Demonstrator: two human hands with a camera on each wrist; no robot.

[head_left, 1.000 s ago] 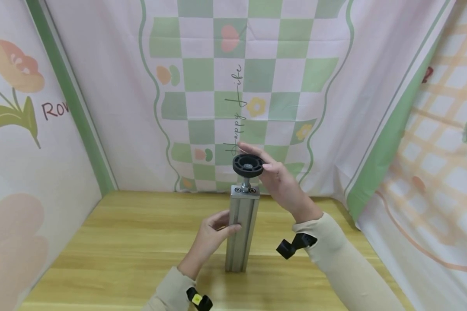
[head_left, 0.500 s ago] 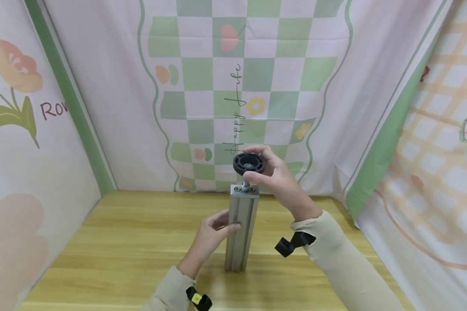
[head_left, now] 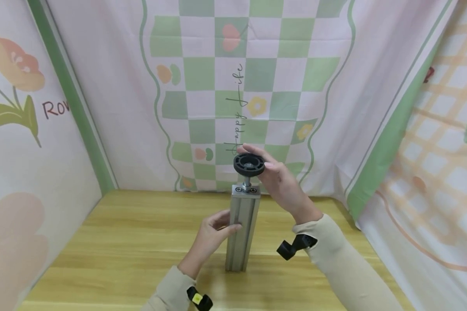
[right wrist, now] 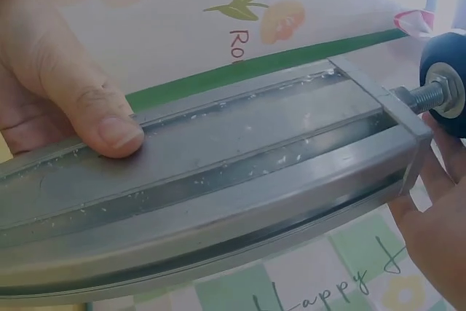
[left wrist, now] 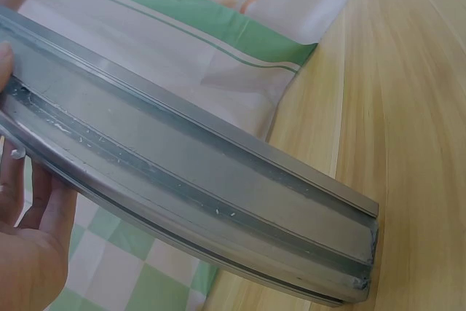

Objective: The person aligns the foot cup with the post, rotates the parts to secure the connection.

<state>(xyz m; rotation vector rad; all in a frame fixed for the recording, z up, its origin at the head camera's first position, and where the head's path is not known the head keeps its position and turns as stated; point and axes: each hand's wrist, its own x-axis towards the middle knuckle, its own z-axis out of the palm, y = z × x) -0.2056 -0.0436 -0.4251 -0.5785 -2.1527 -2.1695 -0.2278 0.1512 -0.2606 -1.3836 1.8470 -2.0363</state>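
An aluminium extrusion (head_left: 241,233) stands upright on the wooden table, with a metal end plate (head_left: 253,196) and two screws on top. From that plate a threaded stud (right wrist: 426,97) rises to a black round levelling foot (head_left: 239,171), its ribbed underside facing up. My left hand (head_left: 210,233) holds the extrusion at mid-height, thumb across the near face and fingers behind. At the levelling foot, my right hand (head_left: 284,188) has its thumb tip at the right rim, while extended fingers reach behind the disc. In the right wrist view, the left thumb (right wrist: 120,132) presses the extrusion's face.
The wood-grain table (head_left: 140,242) spreads around the extrusion. Patterned cloth (head_left: 202,73) hangs behind, with more cloth (head_left: 19,172) on the left and a gingham-printed cloth (head_left: 436,181) on the right. Small pale flecks lie in the extrusion's grooves.
Half a second ago my right thumb and fingers curled round the levelling foot; now the thumb sits at its right rim and the fingers extend behind. My left hand and the extrusion stay put.
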